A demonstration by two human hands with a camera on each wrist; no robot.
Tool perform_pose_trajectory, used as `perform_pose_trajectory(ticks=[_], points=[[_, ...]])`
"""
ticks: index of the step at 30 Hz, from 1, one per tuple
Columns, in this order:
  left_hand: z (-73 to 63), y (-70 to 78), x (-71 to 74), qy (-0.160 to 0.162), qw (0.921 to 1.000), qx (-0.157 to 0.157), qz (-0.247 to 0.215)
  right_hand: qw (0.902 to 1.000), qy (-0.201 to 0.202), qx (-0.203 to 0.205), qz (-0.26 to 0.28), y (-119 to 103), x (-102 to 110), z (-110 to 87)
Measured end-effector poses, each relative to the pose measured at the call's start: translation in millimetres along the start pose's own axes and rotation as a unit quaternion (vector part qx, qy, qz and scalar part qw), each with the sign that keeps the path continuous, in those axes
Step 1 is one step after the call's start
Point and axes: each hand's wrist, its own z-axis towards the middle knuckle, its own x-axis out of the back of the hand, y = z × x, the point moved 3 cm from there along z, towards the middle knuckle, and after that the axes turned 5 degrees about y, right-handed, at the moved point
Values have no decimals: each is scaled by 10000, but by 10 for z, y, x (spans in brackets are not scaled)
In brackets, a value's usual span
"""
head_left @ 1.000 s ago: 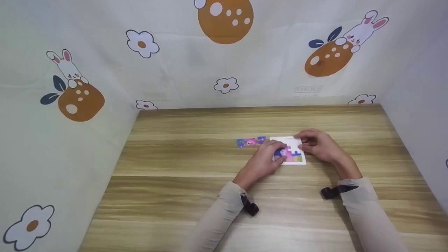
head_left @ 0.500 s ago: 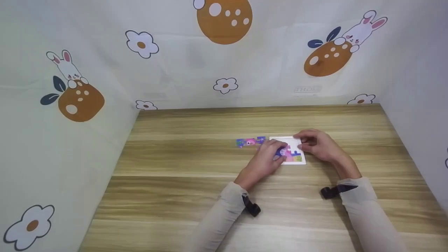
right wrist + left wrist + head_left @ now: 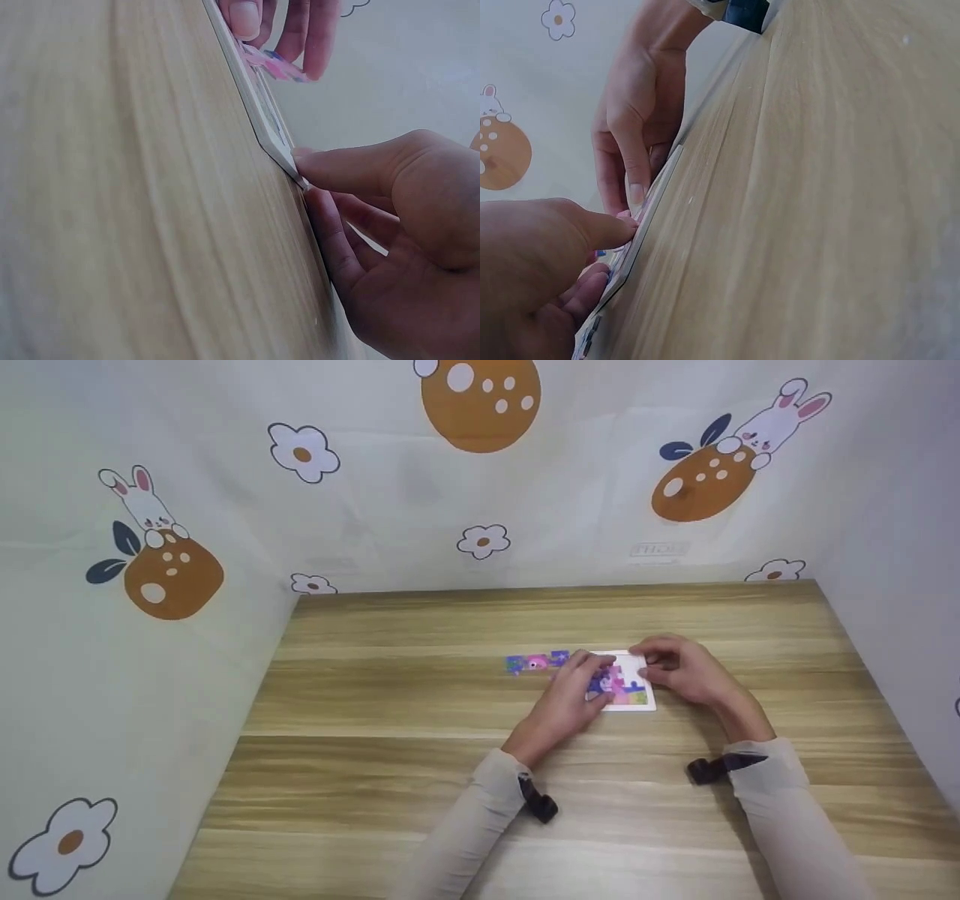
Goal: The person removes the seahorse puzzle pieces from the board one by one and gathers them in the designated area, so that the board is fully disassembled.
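Note:
A white-bordered jigsaw tray [image 3: 630,707] lies on the table, part of its bed bare white, with pink, blue and green pieces along its near side. My left hand [image 3: 564,697] is over the tray's left side. In the right wrist view, its fingers pinch a pink-and-blue puzzle piece [image 3: 276,66] tilted up from the bed; the fingers partly hide it. My right hand [image 3: 688,673] holds the tray's right edge, thumb on the border and fingers at the outer side, as the right wrist view shows. Both hands appear in the left wrist view, close to the tray's rim [image 3: 651,214].
Several loose puzzle pieces [image 3: 535,662] lie in a row left of the tray, one printed with a pink face. The wood-grain table [image 3: 375,720] reaches a patterned cloth backdrop [image 3: 390,495] behind and at both sides. Black wrist cameras sit on both sleeves.
My left fingers have shifted slightly over the tray, and a little more printed picture shows beneath them. My right hand stays on the tray's edge. The loose pieces have not moved.

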Motion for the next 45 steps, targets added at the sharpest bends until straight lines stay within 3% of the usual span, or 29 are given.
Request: perform_pose_trajectory(ticks=[7,18,25,45], points=[[-5,-4,12,118,9996,-223,-151,9999,-9,135,56,-14,7,9],[-10,-16,-10,115,9994,-307,-97,10000,-43,-1,-22,-8,2,8],[-9,-5,-2,316,9988,-359,-66,9999,-66,130,-33,-14,9,1],[-24,-35,-2,572,9959,-554,440,10000,-10,41,-86,-22,3,-12]])
